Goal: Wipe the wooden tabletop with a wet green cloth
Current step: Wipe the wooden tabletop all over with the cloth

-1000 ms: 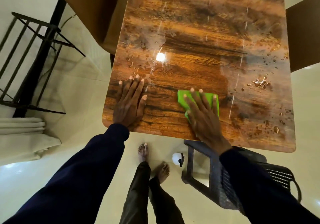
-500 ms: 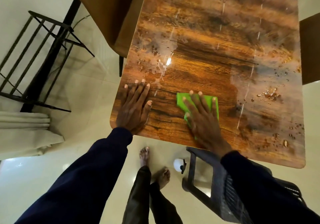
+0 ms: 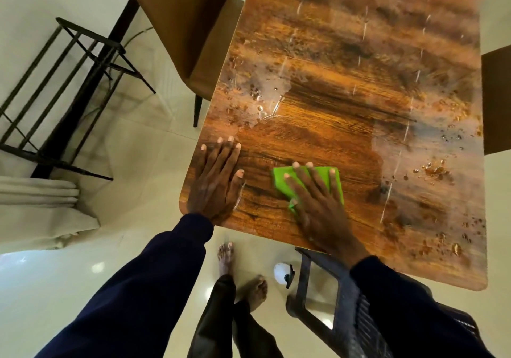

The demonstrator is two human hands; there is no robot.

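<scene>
Two hands flat on the wooden surface (image 3: 345, 86). Right hand (image 3: 318, 208) presses the green cloth (image 3: 282, 183) with fingers spread straight, near the front edge. Left hand (image 3: 215, 183) rests palm-down, fingers straight, by the front left corner, holding nothing. Water drops and streaks lie farther back and right.

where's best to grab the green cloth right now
Probably the far-left corner of the green cloth, from the side of the left hand: it lies flat on the tabletop, the right hand presses flat over most of it, and that corner pokes out bare.
</scene>
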